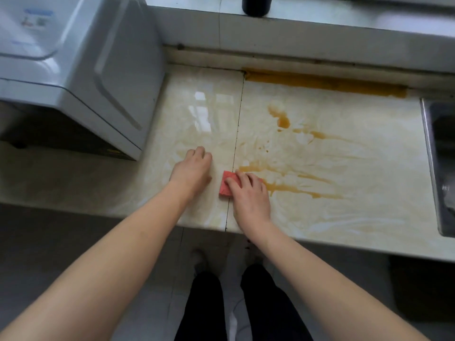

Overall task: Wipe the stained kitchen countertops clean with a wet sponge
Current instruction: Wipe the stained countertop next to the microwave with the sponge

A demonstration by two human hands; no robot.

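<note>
A pale glossy countertop (pixel 344 212) carries orange-brown stains (pixel 283 120), with smeared streaks running right from the middle. My right hand (pixel 248 193) presses flat on a pink-red sponge (pixel 225 185) near the front edge, right at the seam between two tiles. The sponge's left end shows; the rest is under my fingers. A streak of stain (pixel 295 189) starts just right of that hand. My left hand (pixel 193 168) rests on the counter just left of the sponge, fingers curled loosely, holding nothing.
A white appliance (pixel 73 70) stands on the counter at the left. A metal sink (pixel 440 168) lies at the right edge. A yellow-orange strip (pixel 320 83) runs along the back wall joint. A dark cylinder (pixel 256 6) stands on the raised ledge behind.
</note>
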